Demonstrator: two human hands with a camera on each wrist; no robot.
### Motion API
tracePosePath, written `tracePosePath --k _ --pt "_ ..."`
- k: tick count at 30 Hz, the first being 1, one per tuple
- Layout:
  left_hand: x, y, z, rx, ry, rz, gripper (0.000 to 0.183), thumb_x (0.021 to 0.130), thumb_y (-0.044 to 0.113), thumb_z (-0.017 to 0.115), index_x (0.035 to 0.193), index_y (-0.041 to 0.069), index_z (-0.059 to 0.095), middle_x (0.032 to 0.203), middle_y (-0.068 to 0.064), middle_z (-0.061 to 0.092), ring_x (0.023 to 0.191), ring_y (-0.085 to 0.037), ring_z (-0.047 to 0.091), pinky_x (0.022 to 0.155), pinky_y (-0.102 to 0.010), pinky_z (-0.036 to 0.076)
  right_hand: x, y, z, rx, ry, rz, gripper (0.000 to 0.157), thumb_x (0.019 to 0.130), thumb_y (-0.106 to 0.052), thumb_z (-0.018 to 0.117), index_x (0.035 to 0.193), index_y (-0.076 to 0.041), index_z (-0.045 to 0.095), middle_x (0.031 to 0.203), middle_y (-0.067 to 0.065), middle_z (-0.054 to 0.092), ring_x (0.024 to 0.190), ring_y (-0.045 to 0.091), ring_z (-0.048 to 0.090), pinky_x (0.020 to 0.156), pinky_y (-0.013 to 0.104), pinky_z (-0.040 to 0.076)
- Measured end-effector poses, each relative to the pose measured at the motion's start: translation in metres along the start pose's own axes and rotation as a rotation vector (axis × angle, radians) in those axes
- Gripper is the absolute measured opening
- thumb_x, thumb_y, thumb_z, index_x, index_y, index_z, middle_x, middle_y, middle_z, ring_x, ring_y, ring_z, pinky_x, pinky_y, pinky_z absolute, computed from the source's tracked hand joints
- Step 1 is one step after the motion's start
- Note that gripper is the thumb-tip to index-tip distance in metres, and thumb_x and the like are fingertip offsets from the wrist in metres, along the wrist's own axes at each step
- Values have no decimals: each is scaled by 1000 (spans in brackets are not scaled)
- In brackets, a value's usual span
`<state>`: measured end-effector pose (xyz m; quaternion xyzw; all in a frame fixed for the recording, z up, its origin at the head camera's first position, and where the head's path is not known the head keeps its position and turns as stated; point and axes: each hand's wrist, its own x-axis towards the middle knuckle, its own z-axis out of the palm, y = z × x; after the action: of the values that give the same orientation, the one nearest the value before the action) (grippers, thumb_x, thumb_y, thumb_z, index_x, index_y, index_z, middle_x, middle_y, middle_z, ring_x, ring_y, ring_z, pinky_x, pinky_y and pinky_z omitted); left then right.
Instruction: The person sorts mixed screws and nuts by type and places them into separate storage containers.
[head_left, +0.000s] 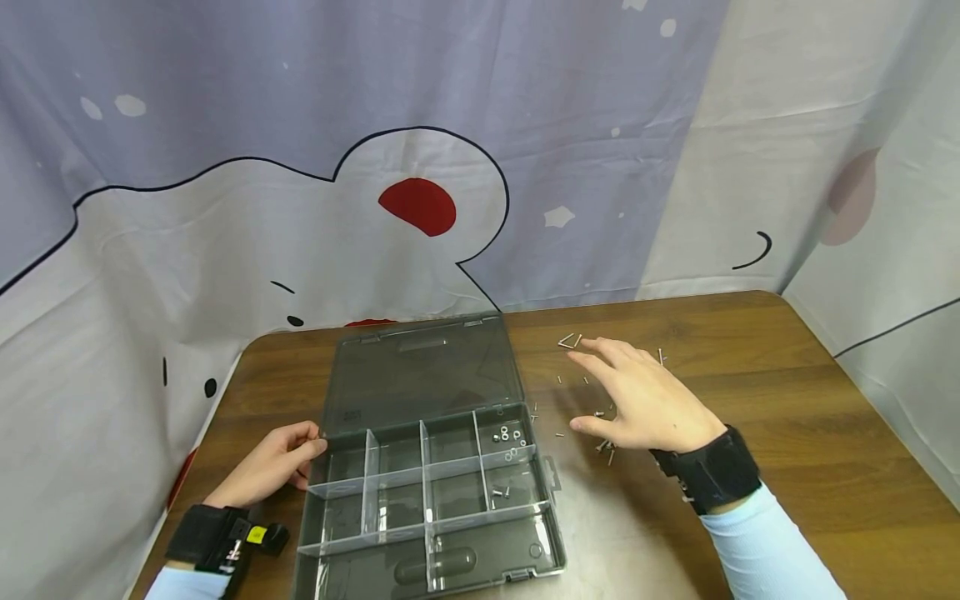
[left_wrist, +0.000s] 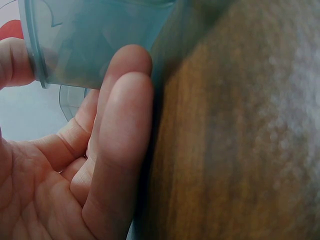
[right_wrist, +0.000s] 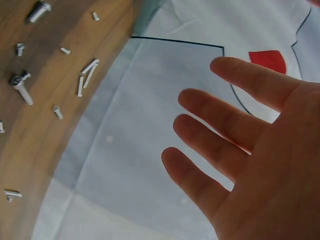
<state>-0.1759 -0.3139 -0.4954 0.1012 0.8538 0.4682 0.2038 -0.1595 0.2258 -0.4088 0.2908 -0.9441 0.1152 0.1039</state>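
Note:
A grey see-through compartment box (head_left: 450,527) lies on the table with its lid (head_left: 423,367) folded back. My left hand (head_left: 273,462) grips its left side, thumb at the rim and fingers along the outer wall (left_wrist: 75,60). Small nuts (head_left: 505,435) sit in the back right compartment, and a few short screws (head_left: 501,492) lie in the one in front of it. To the right of the box my right hand (head_left: 648,400) hovers over the scattered screws (head_left: 606,447), holding nothing. Its fingers (right_wrist: 215,105) are spread in the right wrist view.
Three long thin screws (head_left: 570,341) lie towards the back of the wooden table (head_left: 757,400). Another small group of screws (head_left: 662,357) is beyond my right hand. A patterned curtain (head_left: 585,150) hangs behind the table and along its sides.

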Motion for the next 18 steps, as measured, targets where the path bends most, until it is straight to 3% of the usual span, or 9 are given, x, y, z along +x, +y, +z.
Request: tracePosePath --k 7,12,18 --pt "-1 1 0 19 2 3 28 107 25 57 98 1 48 74 -7 48 64 -13 56 61 -33 60 3 11 12 -56 15 -49 57 77 -37 89 121 -5 71 110 6 67 96 24 66 88 44 57" --pt "-1 1 0 16 3 -4 28 107 25 58 98 0 48 73 -7 48 63 -13 56 61 -33 60 4 18 22 -65 0 -50 41 73 -22 89 107 -6 73 98 4 68 85 22 67 79 41 58" --pt "0 1 0 18 4 -2 28 107 25 58 98 0 49 73 -7 49 63 -14 56 60 -33 60 4 27 33 -52 -73 -23 30 73 -15 86 96 -7 69 87 3 65 74 16 60 71 39 54"
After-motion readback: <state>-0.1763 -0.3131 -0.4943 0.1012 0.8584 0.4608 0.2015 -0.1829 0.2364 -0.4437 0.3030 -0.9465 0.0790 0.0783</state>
